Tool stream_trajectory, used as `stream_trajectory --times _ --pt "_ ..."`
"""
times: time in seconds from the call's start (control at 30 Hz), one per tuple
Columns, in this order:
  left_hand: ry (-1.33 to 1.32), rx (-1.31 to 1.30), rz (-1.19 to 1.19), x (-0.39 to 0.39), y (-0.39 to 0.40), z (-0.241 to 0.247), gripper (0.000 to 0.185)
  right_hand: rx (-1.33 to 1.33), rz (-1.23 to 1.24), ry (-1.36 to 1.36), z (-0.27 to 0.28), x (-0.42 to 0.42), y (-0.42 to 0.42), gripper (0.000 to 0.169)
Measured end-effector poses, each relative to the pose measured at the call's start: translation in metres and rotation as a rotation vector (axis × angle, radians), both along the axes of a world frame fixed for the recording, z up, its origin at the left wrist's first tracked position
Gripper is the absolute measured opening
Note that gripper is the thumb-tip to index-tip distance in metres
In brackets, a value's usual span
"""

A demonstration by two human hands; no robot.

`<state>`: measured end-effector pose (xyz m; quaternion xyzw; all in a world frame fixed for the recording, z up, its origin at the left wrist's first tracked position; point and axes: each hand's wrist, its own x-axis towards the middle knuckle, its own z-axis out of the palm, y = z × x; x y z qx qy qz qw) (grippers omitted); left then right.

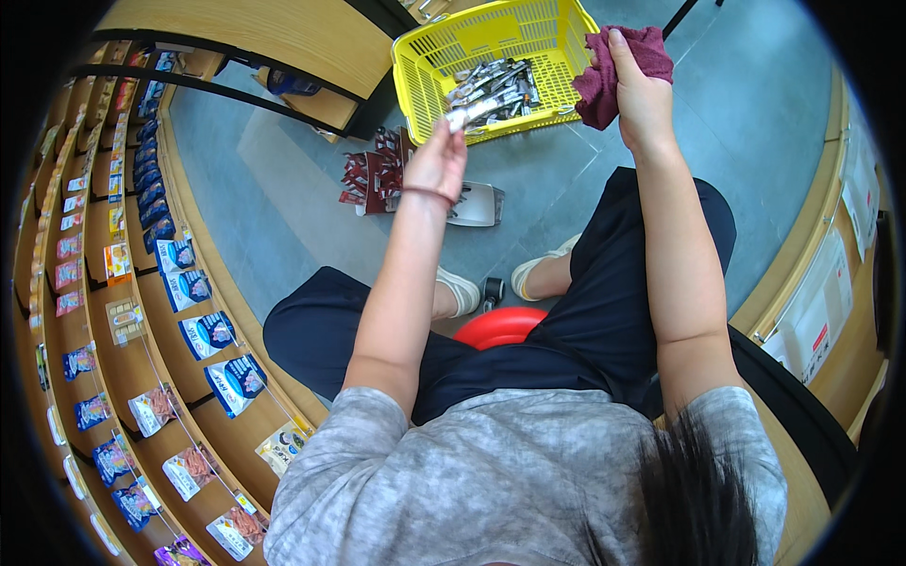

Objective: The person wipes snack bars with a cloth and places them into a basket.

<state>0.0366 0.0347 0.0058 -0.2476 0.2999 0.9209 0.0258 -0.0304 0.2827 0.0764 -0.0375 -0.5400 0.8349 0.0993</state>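
My left hand pinches a slim, pale stick packet in its fingertips, at the near edge of a yellow plastic shopping basket. Motion blurs the packet a little. Inside the basket lies a loose heap of small dark and silver stick packets. A crumpled maroon cloth is gripped in my right hand, just past the basket's right end. Below my left wrist, on the floor, an open box of red stick packets stands beside a white tray, partly covered by my forearm.
Wooden shelves with bagged snacks curve along the left. A wooden counter stands at the upper left, near the basket. I sit on a red stool with a black caster between my shoes. More shelving runs along the right.
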Motion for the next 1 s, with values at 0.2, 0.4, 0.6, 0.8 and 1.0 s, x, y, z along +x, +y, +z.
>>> stream_trajectory --times 0.2,0.4,0.6,0.8,1.0 --pt "-0.128 -0.079 0.062 0.0 -0.011 -0.04 0.023 0.001 0.007 -0.016 0.001 -0.003 0.005 0.023" --pt "-0.386 -0.165 -0.118 0.117 0.013 -0.128 0.007 -0.115 0.025 -0.083 -0.011 -0.004 0.002 0.019" --pt "-0.701 -0.7 -0.135 0.156 0.025 -0.157 0.029 -0.226 0.056 -0.074 -0.001 0.005 -0.013 0.013" --pt "-0.686 -1.546 0.141 0.12 -0.013 -0.141 0.045 -0.152 0.133 -0.097 -0.004 0.01 -0.015 0.016" --pt "-0.661 -1.802 -0.01 0.113 -0.043 -0.147 0.047 -0.088 0.134 -0.143 -0.012 0.007 -0.019 0.013"
